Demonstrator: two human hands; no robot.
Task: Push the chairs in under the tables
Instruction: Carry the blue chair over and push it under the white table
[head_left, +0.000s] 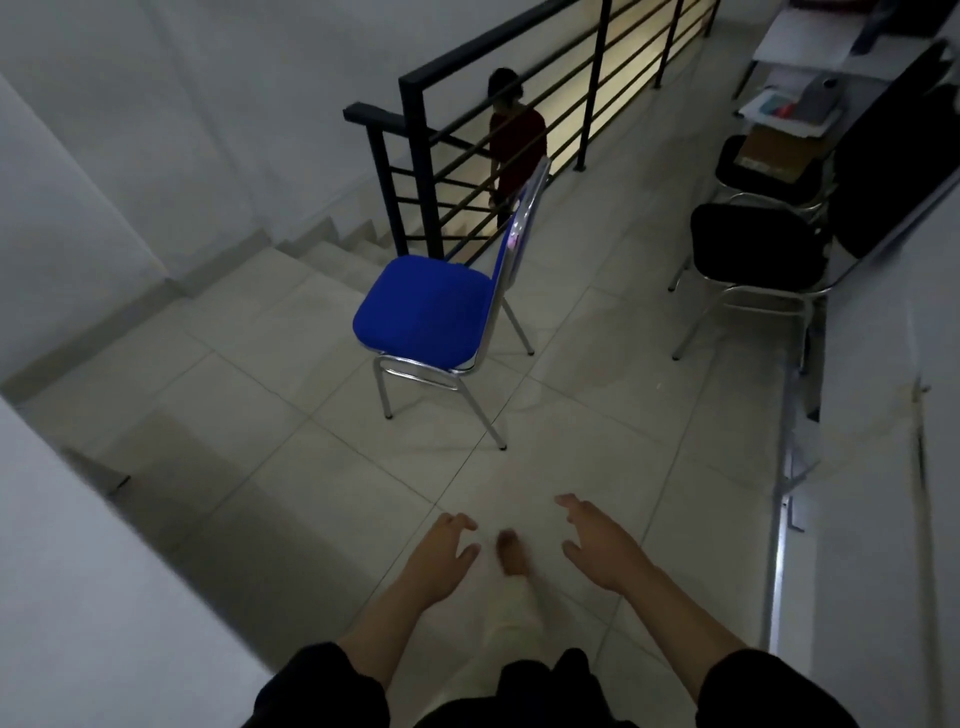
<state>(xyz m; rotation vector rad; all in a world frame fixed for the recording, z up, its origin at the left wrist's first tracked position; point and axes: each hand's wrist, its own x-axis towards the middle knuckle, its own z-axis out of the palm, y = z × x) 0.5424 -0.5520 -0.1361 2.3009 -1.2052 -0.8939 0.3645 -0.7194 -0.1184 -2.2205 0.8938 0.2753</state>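
Observation:
A blue chair (426, 312) with chrome legs stands alone on the tiled floor, its seat facing left and its back toward the right. A black chair (753, 249) stands at the right, against a white table (872, 415) that runs along the right edge. A second black chair (763, 166) behind it carries a cardboard box. My left hand (441, 556) and my right hand (597, 540) reach forward low in the view, both empty with fingers apart, well short of the blue chair.
A black metal railing (519, 119) guards a stairwell behind the blue chair; a person in a red top (514, 140) is on the stairs. Steps (322, 244) descend at left. A white surface (93, 571) fills the lower left. Papers lie on a far table (810, 36).

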